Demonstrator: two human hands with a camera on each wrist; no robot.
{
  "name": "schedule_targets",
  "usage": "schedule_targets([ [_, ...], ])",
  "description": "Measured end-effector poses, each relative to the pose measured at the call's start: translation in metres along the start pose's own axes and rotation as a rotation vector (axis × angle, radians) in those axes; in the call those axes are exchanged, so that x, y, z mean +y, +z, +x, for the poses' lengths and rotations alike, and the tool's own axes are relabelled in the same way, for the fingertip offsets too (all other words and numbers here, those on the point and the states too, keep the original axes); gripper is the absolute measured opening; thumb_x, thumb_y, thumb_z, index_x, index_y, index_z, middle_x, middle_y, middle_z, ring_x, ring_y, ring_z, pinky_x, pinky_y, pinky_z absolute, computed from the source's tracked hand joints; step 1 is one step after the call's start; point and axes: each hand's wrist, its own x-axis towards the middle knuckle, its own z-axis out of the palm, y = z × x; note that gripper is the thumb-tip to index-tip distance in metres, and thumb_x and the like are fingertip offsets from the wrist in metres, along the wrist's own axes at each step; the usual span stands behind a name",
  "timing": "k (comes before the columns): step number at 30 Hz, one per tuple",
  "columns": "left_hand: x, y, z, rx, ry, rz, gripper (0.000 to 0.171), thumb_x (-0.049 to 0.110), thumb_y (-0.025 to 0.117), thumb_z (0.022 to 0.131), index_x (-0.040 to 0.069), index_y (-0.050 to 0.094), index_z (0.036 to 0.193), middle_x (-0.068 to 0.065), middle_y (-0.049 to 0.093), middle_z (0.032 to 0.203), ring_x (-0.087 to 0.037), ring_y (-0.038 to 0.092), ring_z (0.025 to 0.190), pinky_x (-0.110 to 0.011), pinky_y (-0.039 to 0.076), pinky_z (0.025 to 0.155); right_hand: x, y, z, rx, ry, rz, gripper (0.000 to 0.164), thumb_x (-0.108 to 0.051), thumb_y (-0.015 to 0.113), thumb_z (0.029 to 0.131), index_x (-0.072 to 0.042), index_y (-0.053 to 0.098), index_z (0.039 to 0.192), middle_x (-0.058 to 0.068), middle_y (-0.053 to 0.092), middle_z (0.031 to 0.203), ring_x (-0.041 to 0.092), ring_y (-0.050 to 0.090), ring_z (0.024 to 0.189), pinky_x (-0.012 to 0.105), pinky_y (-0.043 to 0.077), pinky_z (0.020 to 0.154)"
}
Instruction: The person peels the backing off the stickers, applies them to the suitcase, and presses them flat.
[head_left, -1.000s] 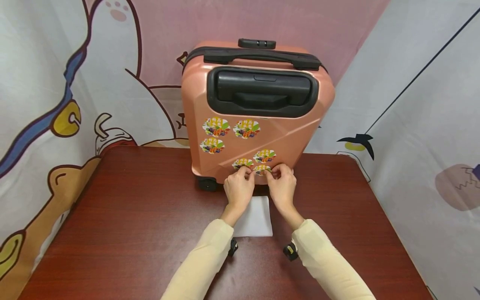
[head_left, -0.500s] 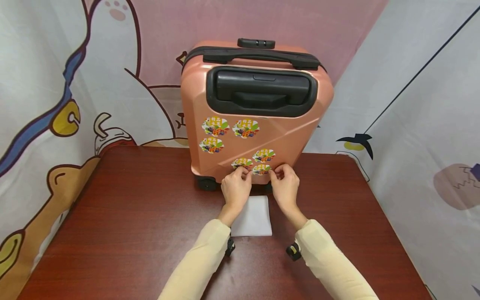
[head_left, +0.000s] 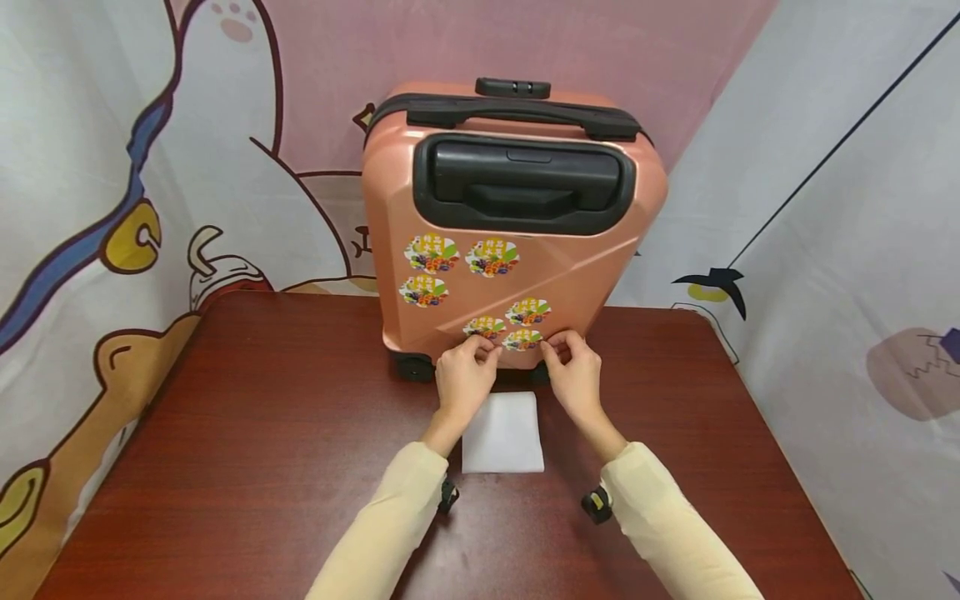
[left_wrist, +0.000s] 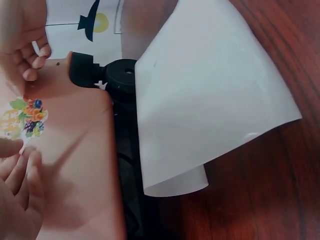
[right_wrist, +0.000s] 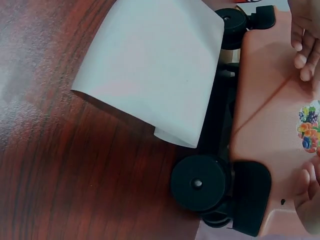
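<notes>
In the head view a peach suitcase [head_left: 592, 283] stands upright with several round fruit-print stickers on its front. The lowest sticker [head_left: 521, 339] lies between my hands, flat against the shell. My left hand [head_left: 463, 379] pinches its left edge with thumb and index finger, a white sliver showing between them in the left wrist view. On the other side my right hand [head_left: 577, 379] pinches the right edge with its fingertips. Just above are two more stickers, one at the upper left [head_left: 483, 327] and another sticker [head_left: 528, 312] directly over it.
White sheet of backing paper [head_left: 502, 433] lies on the brown table [head_left: 285, 467] in front of the suitcase, curling up in both wrist views. Black wheels [right_wrist: 200, 182] jut from the suitcase's base. A patterned cloth [head_left: 825, 208] hangs behind and at the sides.
Both hands have drawn slightly apart, the left to the left and the right to the right. More of the lowest sticker shows between them. The suitcase has not moved.
</notes>
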Motion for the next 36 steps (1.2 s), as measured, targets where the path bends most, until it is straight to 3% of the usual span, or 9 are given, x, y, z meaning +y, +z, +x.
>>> schedule_targets([
  [5, -0.001, -0.004, 0.001, -0.177, 0.0, -0.141, 0.007, 0.007, 0.066, 0.082, 0.008, 0.069, 0.089, -0.002, 0.068, 0.076, -0.012, 0.062, 0.061, -0.023, 0.048, 0.056, 0.002, -0.001, -0.003, -0.076, -0.008, 0.04, 0.005, -0.001, 0.066, 0.08, 0.0, 0.061, 0.079, 0.01, 0.061, 0.066, 0.021, 0.055, 0.059, 0.027, 0.044, 0.061],
  [7, -0.002, -0.006, 0.002, -0.239, -0.013, -0.193, 0.013, 0.003, 0.063, 0.083, 0.006, 0.069, 0.094, -0.004, 0.068, 0.082, -0.015, 0.064, 0.067, -0.023, 0.05, 0.06, 0.003, -0.001, -0.005, -0.105, -0.011, 0.051, 0.004, 0.0, 0.066, 0.08, 0.001, 0.061, 0.081, 0.01, 0.061, 0.066, 0.02, 0.056, 0.059, 0.022, 0.043, 0.053],
  [12, -0.004, -0.008, 0.002, -0.34, -0.048, -0.285, 0.02, -0.004, 0.058, 0.086, 0.002, 0.066, 0.103, -0.009, 0.068, 0.092, -0.02, 0.064, 0.08, -0.025, 0.051, 0.069, 0.007, 0.001, -0.009, -0.192, 0.046, 0.146, 0.005, 0.004, 0.062, 0.082, 0.005, 0.06, 0.087, 0.016, 0.064, 0.072, 0.029, 0.06, 0.061, 0.017, 0.045, 0.051],
  [16, -0.006, -0.009, 0.002, -0.359, -0.059, -0.321, 0.021, -0.004, 0.056, 0.086, 0.002, 0.065, 0.104, -0.009, 0.067, 0.095, -0.02, 0.063, 0.083, -0.026, 0.05, 0.071, 0.005, 0.002, -0.01, -0.258, 0.121, 0.25, 0.007, 0.007, 0.059, 0.084, 0.007, 0.06, 0.09, 0.022, 0.065, 0.082, 0.037, 0.062, 0.069, 0.018, 0.048, 0.054],
  [23, -0.007, -0.009, 0.003, -0.389, -0.074, -0.333, 0.022, -0.002, 0.056, 0.087, 0.003, 0.064, 0.107, -0.009, 0.067, 0.098, -0.02, 0.063, 0.087, -0.027, 0.05, 0.073, -0.014, -0.005, -0.008, -0.309, 0.116, 0.368, 0.01, 0.014, 0.053, 0.084, 0.017, 0.055, 0.094, 0.031, 0.06, 0.089, 0.046, 0.059, 0.078, 0.039, 0.053, 0.062],
  [29, -0.005, -0.011, 0.003, -0.395, -0.09, -0.341, 0.021, -0.002, 0.056, 0.087, 0.002, 0.064, 0.107, -0.01, 0.066, 0.098, -0.021, 0.062, 0.087, -0.028, 0.05, 0.073, 0.002, 0.003, -0.007, -0.309, 0.125, 0.399, 0.009, 0.013, 0.054, 0.084, 0.014, 0.056, 0.093, 0.029, 0.062, 0.089, 0.042, 0.061, 0.079, 0.028, 0.053, 0.063],
  [36, -0.006, -0.012, 0.003, -0.393, -0.088, -0.348, 0.021, -0.002, 0.056, 0.087, 0.002, 0.064, 0.107, -0.01, 0.066, 0.098, -0.021, 0.062, 0.087, -0.028, 0.05, 0.073, -0.005, 0.002, -0.003, -0.321, 0.148, 0.435, 0.01, 0.012, 0.055, 0.084, 0.015, 0.057, 0.094, 0.03, 0.062, 0.091, 0.043, 0.06, 0.081, 0.042, 0.052, 0.069],
])
